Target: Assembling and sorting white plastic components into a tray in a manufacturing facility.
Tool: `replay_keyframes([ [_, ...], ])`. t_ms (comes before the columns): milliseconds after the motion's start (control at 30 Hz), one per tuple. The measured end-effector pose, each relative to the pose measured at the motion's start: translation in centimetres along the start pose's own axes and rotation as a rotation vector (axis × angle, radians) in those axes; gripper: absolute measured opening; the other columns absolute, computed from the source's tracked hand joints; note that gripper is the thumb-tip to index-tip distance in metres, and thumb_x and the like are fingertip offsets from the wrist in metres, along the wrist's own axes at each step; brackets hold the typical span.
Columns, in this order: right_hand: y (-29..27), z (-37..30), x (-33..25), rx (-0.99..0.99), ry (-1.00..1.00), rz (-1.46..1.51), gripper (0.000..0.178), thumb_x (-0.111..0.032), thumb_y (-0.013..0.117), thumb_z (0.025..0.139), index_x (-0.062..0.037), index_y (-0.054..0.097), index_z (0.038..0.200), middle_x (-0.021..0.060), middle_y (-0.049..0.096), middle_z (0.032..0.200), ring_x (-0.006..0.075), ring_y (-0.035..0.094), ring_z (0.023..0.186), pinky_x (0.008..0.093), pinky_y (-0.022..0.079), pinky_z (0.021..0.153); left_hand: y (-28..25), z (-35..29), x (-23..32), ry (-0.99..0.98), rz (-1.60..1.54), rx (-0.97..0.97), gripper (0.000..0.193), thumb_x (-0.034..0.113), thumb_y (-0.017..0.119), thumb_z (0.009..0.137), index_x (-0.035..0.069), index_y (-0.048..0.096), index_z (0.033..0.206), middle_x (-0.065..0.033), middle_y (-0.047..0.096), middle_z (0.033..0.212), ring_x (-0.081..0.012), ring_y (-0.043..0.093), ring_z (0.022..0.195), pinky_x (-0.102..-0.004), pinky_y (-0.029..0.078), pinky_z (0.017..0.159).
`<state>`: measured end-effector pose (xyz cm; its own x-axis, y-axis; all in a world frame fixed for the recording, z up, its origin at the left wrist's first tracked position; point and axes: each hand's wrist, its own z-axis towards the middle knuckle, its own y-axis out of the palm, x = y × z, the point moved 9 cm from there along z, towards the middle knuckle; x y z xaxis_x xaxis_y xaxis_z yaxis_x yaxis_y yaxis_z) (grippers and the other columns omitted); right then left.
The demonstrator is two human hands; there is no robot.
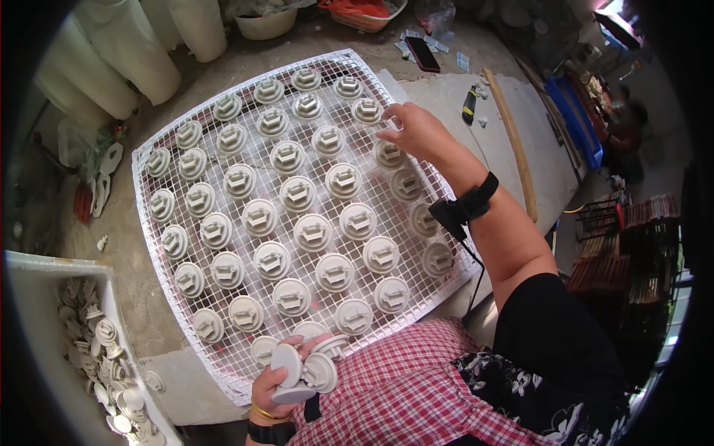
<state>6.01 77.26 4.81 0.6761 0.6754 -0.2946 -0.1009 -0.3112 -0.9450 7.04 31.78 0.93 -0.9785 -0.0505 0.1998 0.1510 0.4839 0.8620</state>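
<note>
Low in the view, my left hand [269, 386] is closed around several off-white round discs [320, 372], some showing smooth faces and one its raised clip-like back. My right hand [416, 134] reaches over the far right part of a white wire mesh rack [245, 192]. Its thumb and fingers are apart with nothing seen between them. A mounted-looking disc [367, 111] lies just beside those fingertips, and another disc [389, 154] sits under the hand. Rows of similar discs [297, 193] rest on the mesh with their raised clip-like sides up.
A white foam box [111, 297] full of loose discs stands at the lower left. On the worktop's right are a wooden strip [513, 141], a yellow-black cutter knife [469, 105] and a phone [422, 54]. Baskets [364, 16] stand at the back; a blue tray [573, 123] lies right.
</note>
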Motion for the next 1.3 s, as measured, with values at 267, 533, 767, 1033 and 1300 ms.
replay_keyframes([
  [267, 1.5, -3.2, 0.0, 0.008, 0.009, -0.014, 0.048, -0.029, 0.077, 0.077, -0.0128, 0.060, 0.119, 0.0143, 0.058, 0.111, 0.0341, 0.060, 0.102, 0.0416, 0.049, 0.087, 0.0, 0.0, -0.2, -0.016, 0.009, -0.011, 0.059, 0.020, 0.061, 0.083, 0.003, 0.040, 0.136, -0.0382, 0.023, 0.147, -0.0456, 0.034, 0.135, -0.0499, 0.035, 0.109],
  [533, -0.3, -3.6, 0.0, 0.196, -0.016, -0.069, 0.043, -0.032, 0.075, 0.078, -0.0124, 0.064, 0.115, 0.0152, 0.060, 0.112, 0.0362, 0.061, 0.099, 0.0450, 0.049, 0.086, 0.5, 0.2, -0.1, 0.000, 0.025, -0.006, 0.062, 0.021, 0.061, 0.083, 0.002, 0.037, 0.136, -0.0384, 0.022, 0.147, -0.0459, 0.034, 0.135, -0.0508, 0.035, 0.109],
  [767, 1.0, -9.3, -0.8, -0.086, -0.111, -0.010, 0.040, -0.025, 0.076, 0.079, -0.0118, 0.062, 0.114, 0.0134, 0.058, 0.111, 0.0336, 0.060, 0.099, 0.0421, 0.050, 0.086, 0.5, 0.1, -0.2, -0.015, 0.011, -0.016, 0.062, 0.021, 0.062, 0.082, 0.004, 0.038, 0.136, -0.0379, 0.023, 0.147, -0.0469, 0.035, 0.133, -0.0520, 0.036, 0.108],
  [1033, 0.8, -9.9, 0.8, 0.106, -0.019, 0.061, 0.040, -0.020, 0.075, 0.078, -0.0104, 0.061, 0.114, 0.0132, 0.056, 0.108, 0.0324, 0.060, 0.096, 0.0412, 0.049, 0.083, 0.2, -0.1, -0.6, -0.022, 0.049, -0.006, 0.063, 0.022, 0.061, 0.082, 0.004, 0.038, 0.137, -0.0375, 0.025, 0.146, -0.0463, 0.036, 0.133, -0.0533, 0.034, 0.109],
  [1300, 1.0, -15.2, 2.0, -0.114, -0.032, 0.225, 0.040, -0.025, 0.076, 0.077, -0.0111, 0.063, 0.112, 0.0151, 0.056, 0.111, 0.0345, 0.058, 0.102, 0.0415, 0.048, 0.088, -2.5, -1.2, -0.4, 0.059, -0.051, 0.051, 0.063, 0.027, 0.058, 0.084, 0.006, 0.036, 0.139, -0.0329, 0.028, 0.147, -0.0484, 0.041, 0.128, -0.0619, 0.039, 0.102],
])
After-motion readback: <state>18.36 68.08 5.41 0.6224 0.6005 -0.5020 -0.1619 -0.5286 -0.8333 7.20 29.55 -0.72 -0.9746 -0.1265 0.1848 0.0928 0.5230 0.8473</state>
